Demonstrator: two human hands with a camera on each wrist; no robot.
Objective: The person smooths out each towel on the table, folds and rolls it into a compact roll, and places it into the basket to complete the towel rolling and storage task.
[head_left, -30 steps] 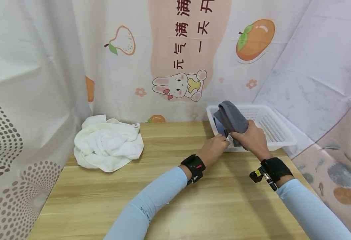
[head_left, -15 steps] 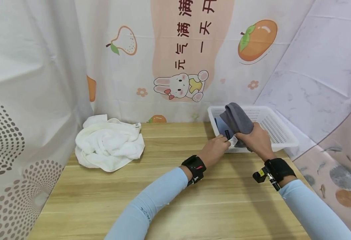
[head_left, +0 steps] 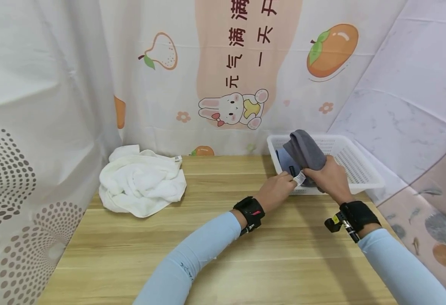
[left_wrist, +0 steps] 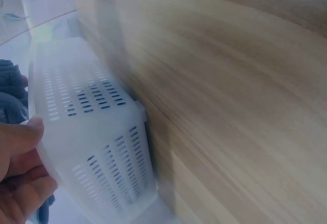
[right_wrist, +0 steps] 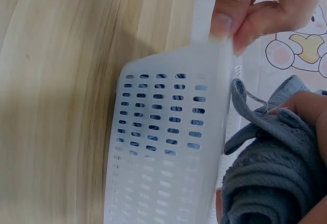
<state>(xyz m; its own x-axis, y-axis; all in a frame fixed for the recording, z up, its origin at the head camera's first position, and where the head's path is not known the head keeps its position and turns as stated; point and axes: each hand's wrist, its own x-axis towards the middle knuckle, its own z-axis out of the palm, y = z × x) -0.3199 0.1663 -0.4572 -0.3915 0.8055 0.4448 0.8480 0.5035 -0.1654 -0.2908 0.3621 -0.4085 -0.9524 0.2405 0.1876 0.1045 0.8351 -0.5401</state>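
Note:
A white perforated plastic basket (head_left: pixel 360 180) stands at the back right of the table. My left hand (head_left: pixel 276 190) pinches its rim at the near left corner, thumb on the outside in the left wrist view. My right hand (head_left: pixel 331 178) grips a rolled dark grey towel (head_left: pixel 307 150), held tilted over the left part of the basket. The roll's spiral end and a loose flap show in the right wrist view. A white tag (head_left: pixel 299 178) hangs from it close to my left fingertips. Inside the basket's left end lies a blue cloth (head_left: pixel 287 161) with a black label.
A crumpled white towel (head_left: pixel 143 182) lies at the back left of the wooden table (head_left: pixel 223 250). Printed curtains (head_left: pixel 154 106) enclose the back and both sides, right behind the basket.
My right hand and the grey towel have shifted slightly right over the basket, showing more of the blue cloth. My left hand stays at the rim. The head view has turned a little left.

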